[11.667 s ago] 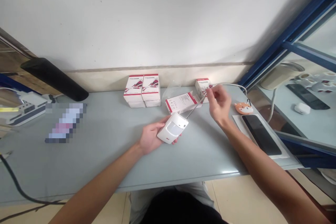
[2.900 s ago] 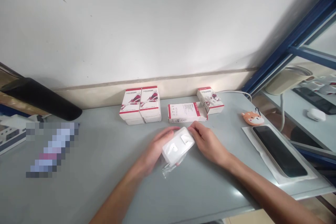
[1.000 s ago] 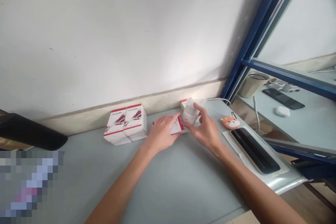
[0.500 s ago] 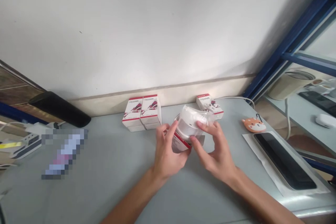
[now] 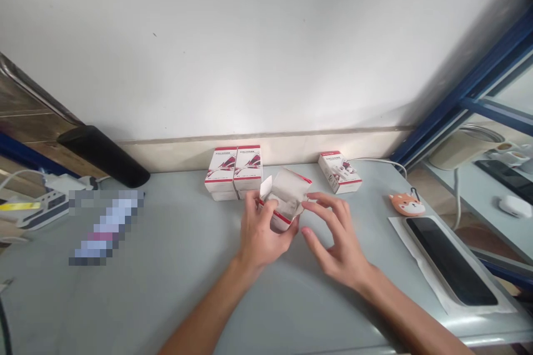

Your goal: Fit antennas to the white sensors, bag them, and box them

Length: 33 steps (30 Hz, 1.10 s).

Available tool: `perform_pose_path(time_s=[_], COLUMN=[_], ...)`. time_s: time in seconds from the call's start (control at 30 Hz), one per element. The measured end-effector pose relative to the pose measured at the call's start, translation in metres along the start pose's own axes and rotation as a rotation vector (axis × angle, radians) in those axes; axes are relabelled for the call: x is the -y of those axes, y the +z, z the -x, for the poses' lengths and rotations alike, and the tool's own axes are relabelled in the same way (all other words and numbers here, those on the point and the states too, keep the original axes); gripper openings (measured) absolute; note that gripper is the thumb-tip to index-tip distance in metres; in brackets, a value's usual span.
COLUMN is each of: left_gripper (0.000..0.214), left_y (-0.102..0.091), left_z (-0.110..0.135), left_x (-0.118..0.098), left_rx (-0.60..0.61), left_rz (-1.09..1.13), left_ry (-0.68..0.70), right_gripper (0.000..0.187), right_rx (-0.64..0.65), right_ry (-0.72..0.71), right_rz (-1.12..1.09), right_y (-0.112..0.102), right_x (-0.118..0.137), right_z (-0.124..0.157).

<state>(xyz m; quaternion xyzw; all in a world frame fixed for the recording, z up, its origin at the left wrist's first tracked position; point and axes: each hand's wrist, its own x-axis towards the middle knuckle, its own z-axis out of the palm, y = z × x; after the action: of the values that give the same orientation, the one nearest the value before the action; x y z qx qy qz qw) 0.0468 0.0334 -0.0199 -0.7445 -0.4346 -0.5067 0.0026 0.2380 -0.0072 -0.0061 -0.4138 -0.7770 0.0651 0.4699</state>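
My left hand [image 5: 263, 233] is closed around a small white and red cardboard box [image 5: 282, 221], its thumb over the near rim. The box's lid flap stands raised at the back and a side flap sticks up at the left. Inside it something pale shows, partly wrapped in clear plastic; its shape is hard to make out. My right hand [image 5: 339, 241] is at the box's right side, thumb and fingers spread apart, with the fingertips at the right flap. Nothing is held in it.
Two white and red boxes [image 5: 234, 172] stand side by side against the wall, and a similar box [image 5: 340, 172] lies farther right. At the right are an orange animal-face case [image 5: 407, 204] and a phone [image 5: 452, 260] on white paper. A black cylinder [image 5: 104, 155] and a power strip [image 5: 45, 211] are left.
The white plastic-wrapped device that both hands held above the box has gone down into it. My right hand has let go and its fingers have spread. The view has shifted slightly.
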Motion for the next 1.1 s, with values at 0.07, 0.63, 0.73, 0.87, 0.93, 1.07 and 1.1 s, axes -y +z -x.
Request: perform_pose_path(time_s=[0.07,0.63,0.73,0.87,0.93,1.07,1.1], left_gripper=[0.033,0.058,0.049,0.053,0.058,0.054,0.053], left_y=[-0.003,-0.003,-0.013,-0.018,-0.016,-0.006,-0.004], left_z=[-0.001,0.007,0.0,-0.003,-0.002,0.002,0.003], left_x=[0.002,-0.007,-0.003,0.006,0.011,0.012,0.011], left_rx=[0.015,0.251,0.285,0.3,0.289,0.176,0.139], left_rz=[-0.032,0.12,0.179,0.225,0.237,0.274,0.284], left_ry=[0.004,0.018,0.014,0.059,0.07,0.078,0.079], right_gripper=[0.047,0.028,0.025,0.019,0.014,0.021,0.023], right_rx=[0.022,0.042,0.085,0.057,-0.056,-0.324,-0.261], right_ry=[0.012,0.243,0.242,0.25,0.214,0.008,-0.071], right_rz=[0.007,0.78,0.774,0.727,0.634,0.253,0.174], right_y=[0.001,-0.049,-0.039,-0.037,-0.043,-0.061,-0.063], right_x=[0.0,-0.115,-0.124,-0.117,-0.095,-0.014,0.007], right_z=[0.0,-0.031,-0.034,-0.043,-0.05,-0.067,-0.07])
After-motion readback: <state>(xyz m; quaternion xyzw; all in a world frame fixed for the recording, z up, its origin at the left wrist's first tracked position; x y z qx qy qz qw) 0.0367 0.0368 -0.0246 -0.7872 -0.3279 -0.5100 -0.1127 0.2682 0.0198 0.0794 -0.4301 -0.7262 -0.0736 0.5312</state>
